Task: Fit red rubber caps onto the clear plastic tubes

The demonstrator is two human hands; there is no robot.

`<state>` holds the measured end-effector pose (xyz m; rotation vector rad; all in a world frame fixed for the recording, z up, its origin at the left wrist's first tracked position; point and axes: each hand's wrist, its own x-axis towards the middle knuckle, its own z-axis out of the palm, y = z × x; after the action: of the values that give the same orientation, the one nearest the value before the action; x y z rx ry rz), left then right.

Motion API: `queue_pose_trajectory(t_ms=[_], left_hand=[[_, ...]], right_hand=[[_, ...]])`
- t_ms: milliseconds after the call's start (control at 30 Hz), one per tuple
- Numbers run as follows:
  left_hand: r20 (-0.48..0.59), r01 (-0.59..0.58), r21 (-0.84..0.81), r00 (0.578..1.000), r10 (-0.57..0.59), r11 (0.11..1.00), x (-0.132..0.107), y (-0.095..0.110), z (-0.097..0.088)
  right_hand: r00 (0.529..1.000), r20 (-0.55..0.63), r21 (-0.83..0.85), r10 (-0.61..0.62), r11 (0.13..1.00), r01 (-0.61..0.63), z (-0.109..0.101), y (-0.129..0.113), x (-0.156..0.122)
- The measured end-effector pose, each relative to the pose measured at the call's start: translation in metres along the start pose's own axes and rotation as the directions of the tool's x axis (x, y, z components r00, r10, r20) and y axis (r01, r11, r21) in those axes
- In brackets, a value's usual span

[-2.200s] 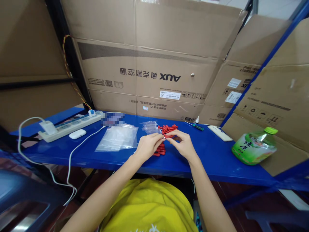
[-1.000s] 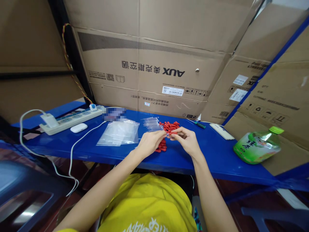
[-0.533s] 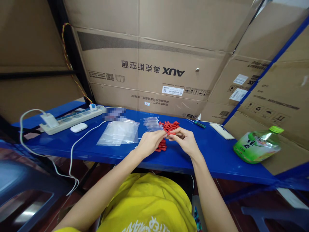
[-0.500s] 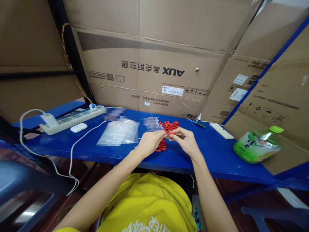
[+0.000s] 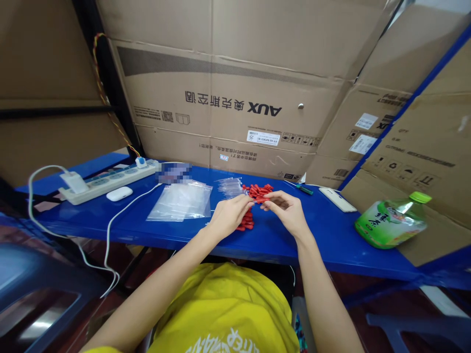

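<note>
In the head view, my left hand (image 5: 231, 214) is closed in a pinch on a thin shaft, mostly hidden by the fingers. My right hand (image 5: 289, 212) pinches a small red handle (image 5: 262, 200) between thumb and fingers. The shaft and the handle meet end to end between the hands; whether they are joined is too small to tell. Just beyond lies a pile of loose red handles (image 5: 260, 189). Thin, pale shafts (image 5: 230, 187) lie side by side to its left. Nearer me, below the hands, sits another red group (image 5: 247, 221), partly covered by my left hand.
Clear plastic bags (image 5: 180, 202) lie left on the blue table (image 5: 324, 240). Farther left are a power strip (image 5: 110, 182), a white earphone case (image 5: 119, 193) and a cable. On the right are a green screwdriver (image 5: 304, 189), a white phone-like slab (image 5: 336, 199) and a green-capped bottle (image 5: 392, 220). Cardboard walls the back.
My right hand has shifted slightly right, away from the left, and more of the red handle and the shaft shows between them. My left hand has stayed nearly still.
</note>
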<state>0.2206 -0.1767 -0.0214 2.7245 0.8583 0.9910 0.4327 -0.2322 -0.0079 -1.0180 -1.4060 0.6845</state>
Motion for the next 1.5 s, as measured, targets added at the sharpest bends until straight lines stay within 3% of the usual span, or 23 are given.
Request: queue_pose_trajectory(t_ms=[567,1500], left_hand=[[0.023,-0.085,0.028,0.996,0.085,0.996,-0.0015,-0.004,0.0022],[0.035,-0.112,0.014,0.993,0.111,0.994,-0.002,-0.0086,0.0049]], right_hand=[[0.994,0.031,0.045,0.103,0.993,-0.105,-0.0005,0.0012,-0.0024],[0.991,0.064,0.026,0.116,0.993,-0.118,0.0031,0.0044,-0.0034]])
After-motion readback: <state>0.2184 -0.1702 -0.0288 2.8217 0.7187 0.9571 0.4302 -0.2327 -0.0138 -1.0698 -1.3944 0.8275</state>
